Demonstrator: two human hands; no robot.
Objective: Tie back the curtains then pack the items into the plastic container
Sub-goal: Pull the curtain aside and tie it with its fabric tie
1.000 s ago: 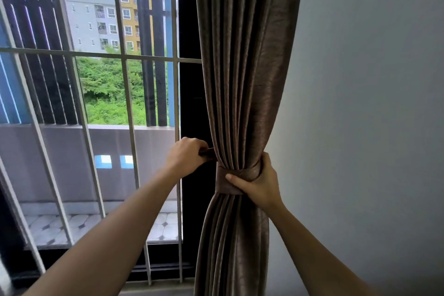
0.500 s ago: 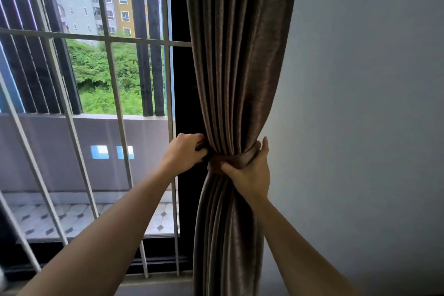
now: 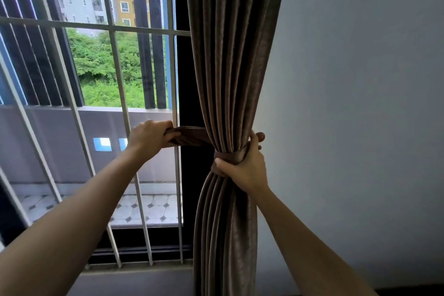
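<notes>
A brown pleated curtain (image 3: 230,60) hangs gathered beside the window, cinched at its waist by a matching brown tieback band (image 3: 192,136). My left hand (image 3: 150,136) grips the free end of the band and holds it stretched out to the left of the curtain. My right hand (image 3: 245,166) grips the bunched curtain where the band wraps it, thumb across the front. A small brown wall hook (image 3: 260,136) peeks out just behind my right fingers. No plastic container is in view.
White metal window bars (image 3: 115,60) stand left of the curtain, with a dark frame post (image 3: 189,187) between them. A plain grey wall (image 3: 355,103) fills the right. Outside lie a tiled balcony floor (image 3: 144,209), trees and buildings.
My left hand has pulled the band's free end out to the left, away from the curtain. My right hand keeps its grip on the cinched waist, and the wall hook has come into sight.
</notes>
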